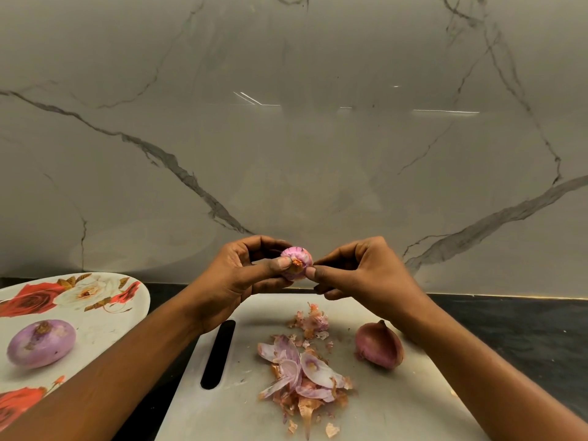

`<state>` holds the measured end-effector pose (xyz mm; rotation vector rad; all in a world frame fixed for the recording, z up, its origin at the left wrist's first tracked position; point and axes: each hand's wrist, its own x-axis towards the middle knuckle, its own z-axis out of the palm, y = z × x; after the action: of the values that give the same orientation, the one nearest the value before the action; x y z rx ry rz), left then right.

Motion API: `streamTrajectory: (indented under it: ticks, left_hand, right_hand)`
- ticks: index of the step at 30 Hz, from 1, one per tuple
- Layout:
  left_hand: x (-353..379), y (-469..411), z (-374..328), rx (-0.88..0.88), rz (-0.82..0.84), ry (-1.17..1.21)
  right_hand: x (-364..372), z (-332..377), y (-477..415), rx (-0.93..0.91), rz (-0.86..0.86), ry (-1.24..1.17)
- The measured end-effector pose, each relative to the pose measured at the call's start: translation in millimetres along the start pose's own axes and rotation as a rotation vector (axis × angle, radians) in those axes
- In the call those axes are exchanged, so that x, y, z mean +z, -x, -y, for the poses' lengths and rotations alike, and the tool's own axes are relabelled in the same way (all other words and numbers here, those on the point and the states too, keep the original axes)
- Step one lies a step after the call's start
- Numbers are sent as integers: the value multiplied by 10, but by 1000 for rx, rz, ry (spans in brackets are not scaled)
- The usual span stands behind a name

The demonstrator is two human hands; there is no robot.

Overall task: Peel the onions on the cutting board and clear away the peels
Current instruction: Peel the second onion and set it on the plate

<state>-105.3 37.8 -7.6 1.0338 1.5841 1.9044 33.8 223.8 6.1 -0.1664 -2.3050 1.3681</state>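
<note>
We hold onion [297, 262] above board [397, 409], 12 o'clock edge: left hand [241, 275] grips it, right hand [359, 272] pinches its root end. Risk: slick bulb slips, lands in peels [302, 370]. Second onion [378, 345], 3 o'clock, may roll if bumped.

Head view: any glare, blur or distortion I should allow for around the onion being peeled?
Head view: the half-peeled onion between left hand and right hand looks sharp; thin glare streaks sit on the marble backsplash, clear of the work; wide-angle bending stretches the floral tray at the frame's left edge; light is dim and warm, shadows under the peels soft.
</note>
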Motion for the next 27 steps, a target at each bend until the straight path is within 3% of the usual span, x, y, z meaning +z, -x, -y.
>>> streamTrajectory:
  ticks: [10, 21, 27]
  left_hand:
    - [-16, 12, 20, 27, 18, -81]
    - [-54, -8, 35, -18, 67, 42]
    - [-62, -16, 40, -9, 65, 21]
  right_hand:
    - [8, -28, -3, -23, -12, 96]
    - [-26, -32, -26, -31, -88, 101]
    - [-30, 3, 5, -47, -34, 59]
